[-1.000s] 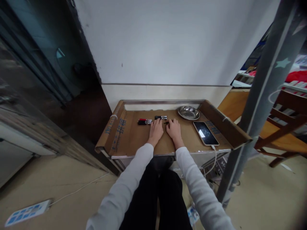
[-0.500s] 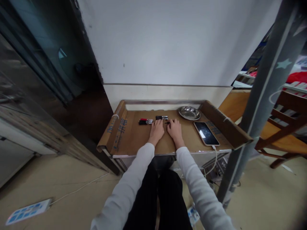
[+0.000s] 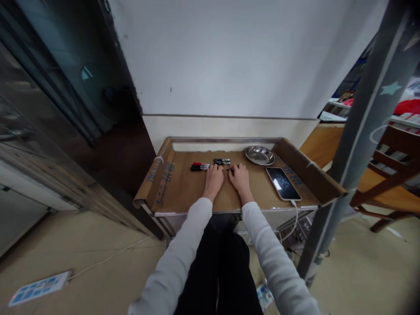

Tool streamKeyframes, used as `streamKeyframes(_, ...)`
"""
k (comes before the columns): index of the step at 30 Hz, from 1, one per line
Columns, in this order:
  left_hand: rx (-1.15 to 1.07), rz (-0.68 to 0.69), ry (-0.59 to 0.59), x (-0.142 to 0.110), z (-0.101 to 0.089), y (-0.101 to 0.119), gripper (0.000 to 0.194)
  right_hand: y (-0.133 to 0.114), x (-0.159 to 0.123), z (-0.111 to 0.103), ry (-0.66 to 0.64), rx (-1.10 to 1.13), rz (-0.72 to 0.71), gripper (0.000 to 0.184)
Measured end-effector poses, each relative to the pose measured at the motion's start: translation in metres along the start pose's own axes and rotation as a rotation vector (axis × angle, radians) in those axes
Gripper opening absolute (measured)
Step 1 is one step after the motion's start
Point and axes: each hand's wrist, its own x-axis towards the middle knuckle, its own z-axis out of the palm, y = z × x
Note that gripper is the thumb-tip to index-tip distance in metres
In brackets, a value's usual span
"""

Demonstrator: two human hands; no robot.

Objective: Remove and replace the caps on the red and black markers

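My left hand (image 3: 214,178) rests palm down on the cardboard-lined table (image 3: 187,192), fingers stretched forward and slightly apart. Its fingertips are close to several markers: a red one (image 3: 197,164) and black ones (image 3: 197,168) to the left, and another black group (image 3: 222,162) just beyond. Palm down to the right of it lies my right hand (image 3: 240,178), its fingers likewise extended. A small dark object (image 3: 229,169) shows at the left edge of that hand; its far end is hidden, and I cannot tell whether it is gripped.
A round steel dish (image 3: 260,155) stands at the back right. In front of it lies a phone (image 3: 283,183) with a white cable (image 3: 296,218) hanging over the edge. Cardboard walls (image 3: 310,173) flank the table. A grey post (image 3: 341,162) and a wooden chair (image 3: 387,183) are on the right.
The view has shifted a little, so the table and hands appear slightly further right. Both hands stay nearly in place by the markers, with only slight finger movement.
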Motion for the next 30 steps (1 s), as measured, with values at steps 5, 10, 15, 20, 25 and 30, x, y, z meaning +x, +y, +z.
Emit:
streamKeyframes(5, 0.013, -0.045, 0.055, 0.001, -0.001, 0.001, 0.024, 0.001, 0.000, 0.001, 0.008, 0.005, -0.008, 0.020)
streamKeyframes(10, 0.023, -0.194, 0.100, -0.005, -0.004, -0.001, 0.018, 0.003, 0.001, 0.004, 0.023, -0.009, -0.023, 0.019)
streamKeyframes(15, 0.033, -0.200, 0.090, -0.010, -0.005, 0.000, 0.020, 0.004, 0.000, 0.006, 0.043, -0.015, -0.032, 0.020)
streamKeyframes(20, 0.049, -0.159, 0.080, -0.009, -0.004, 0.002, 0.023, 0.006, -0.003, 0.005, 0.066, 0.002, -0.036, 0.020)
streamKeyframes(25, 0.035, -0.114, 0.073, -0.007, -0.003, 0.000, 0.019, 0.007, -0.004, 0.007, 0.091, 0.028, -0.035, 0.019)
streamKeyframes(30, 0.027, -0.090, 0.076, -0.004, 0.000, -0.001, 0.019, 0.007, -0.003, 0.007, 0.081, 0.049, -0.021, 0.019)
